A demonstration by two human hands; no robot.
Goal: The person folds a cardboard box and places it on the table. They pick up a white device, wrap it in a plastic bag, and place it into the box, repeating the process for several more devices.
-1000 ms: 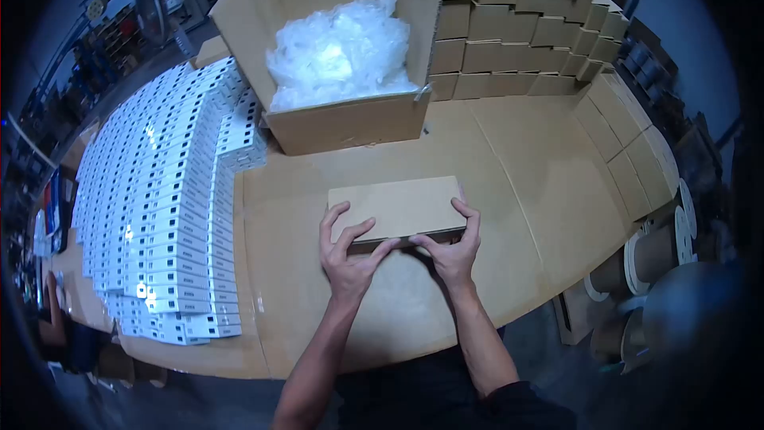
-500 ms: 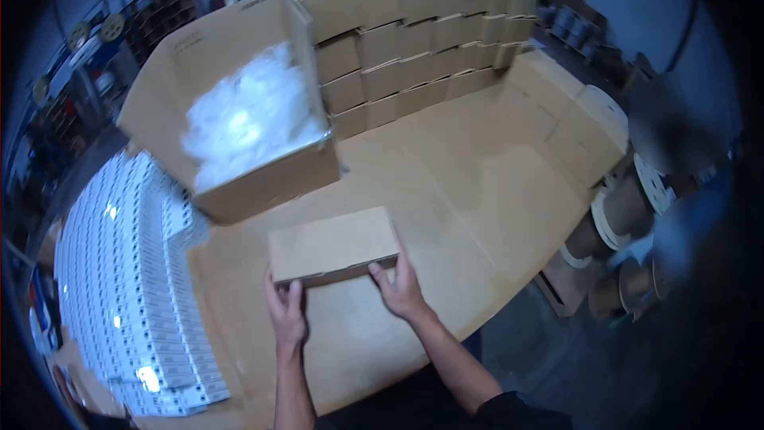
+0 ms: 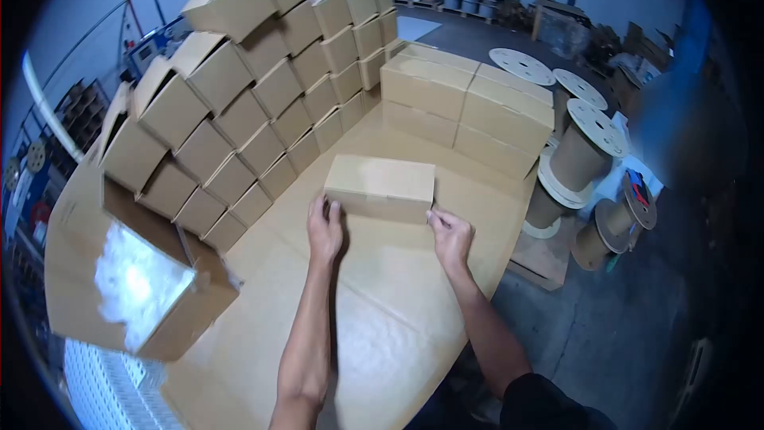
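Two hands grip the closed cardboard box [image 3: 381, 186]: left hand [image 3: 325, 230] and right hand [image 3: 450, 236] at its near corners, fingertips hidden underneath. Its long axis runs left-right, before the stacked cartons [image 3: 465, 107].

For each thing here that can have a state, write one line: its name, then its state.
Small box: closed, gripped at both ends.
Left hand: on the small box's left end.
Right hand: on its right end.
Big carton: open, holding clear plastic.
Stacked boxes: closed, piled in rows.
Spools: empty.
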